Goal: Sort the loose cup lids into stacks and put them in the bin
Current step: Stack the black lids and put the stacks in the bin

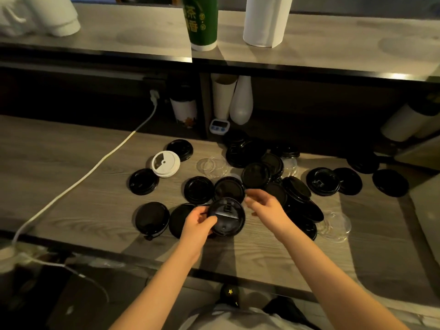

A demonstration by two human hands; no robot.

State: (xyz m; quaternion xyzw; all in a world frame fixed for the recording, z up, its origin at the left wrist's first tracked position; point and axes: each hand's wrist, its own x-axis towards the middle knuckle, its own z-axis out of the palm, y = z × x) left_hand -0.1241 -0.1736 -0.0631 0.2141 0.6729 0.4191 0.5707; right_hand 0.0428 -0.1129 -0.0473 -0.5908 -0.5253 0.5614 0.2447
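Note:
Several loose black cup lids lie scattered across the wooden counter, with a heap of them to the right. One white lid sits at the left among them. Clear lids lie in the middle, and more clear lids at the right. My left hand grips a black lid by its left rim, just above the counter. My right hand hovers right of that lid with fingers loosely curled, holding nothing. No bin is in view.
A white cable runs across the counter's left side. At the back stand paper cups, a white timer and a white bottle. On the upper shelf stand a green cup and a paper roll.

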